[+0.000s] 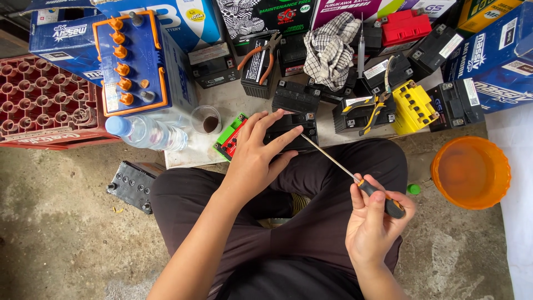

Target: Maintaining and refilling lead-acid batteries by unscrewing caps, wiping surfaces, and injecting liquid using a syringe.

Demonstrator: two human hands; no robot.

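Left hand covers most of the small black battery; screwdriver tip contact unreadable. Right hand hides part of handle. Red crate cut by left edge; glass contents unclear.

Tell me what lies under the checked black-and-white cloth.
The checked black-and-white cloth is draped over small black batteries; their edges show below and beside it. What sits directly beneath its middle is covered and cannot be seen.
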